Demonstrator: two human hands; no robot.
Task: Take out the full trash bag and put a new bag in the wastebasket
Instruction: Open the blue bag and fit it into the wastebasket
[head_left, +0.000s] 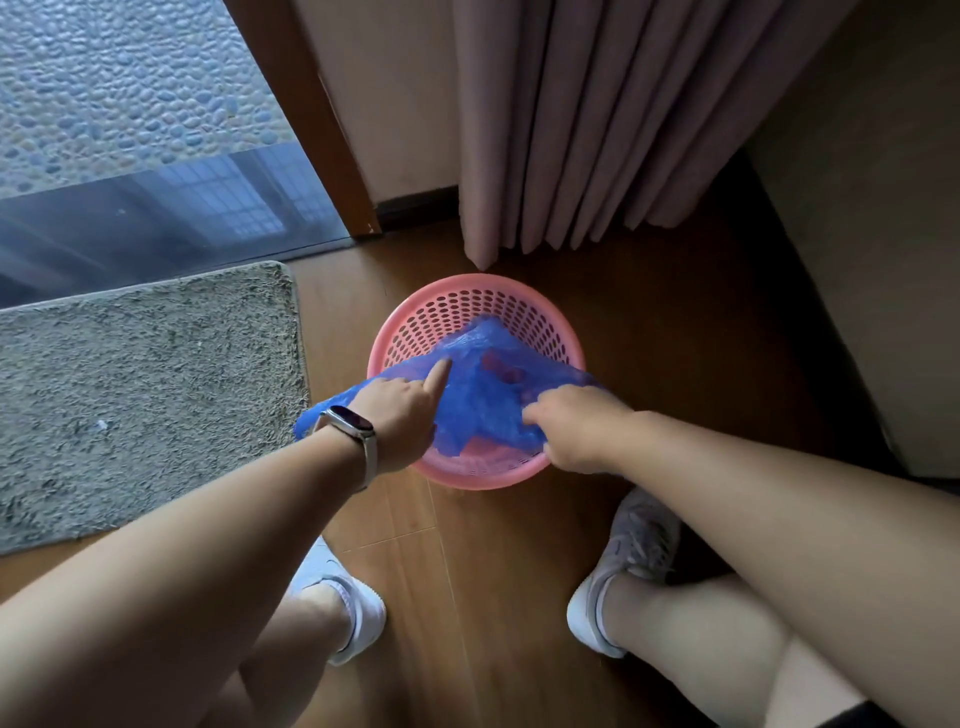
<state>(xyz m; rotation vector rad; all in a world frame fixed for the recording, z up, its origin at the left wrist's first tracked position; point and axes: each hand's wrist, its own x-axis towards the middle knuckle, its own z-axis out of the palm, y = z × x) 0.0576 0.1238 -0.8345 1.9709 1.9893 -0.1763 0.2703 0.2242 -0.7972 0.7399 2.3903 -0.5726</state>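
Observation:
A round pink perforated wastebasket (475, 306) stands on the wooden floor in front of my feet. A thin blue trash bag (480, 402) is spread across its near half and dips into the opening. My left hand (402, 410), with a watch on the wrist, holds the bag's left edge over the rim, forefinger pointing inward. Over the near right rim, my right hand (576, 426) is closed on the bag's right edge. The basket's far inner wall is bare. No full trash bag is in view.
A grey shaggy mat (140, 395) lies on the floor to the left. Pink curtains (613, 130) hang just behind the basket. A glass door with a wooden frame (311, 114) is at the back left. A dark cabinet side (872, 260) stands at the right.

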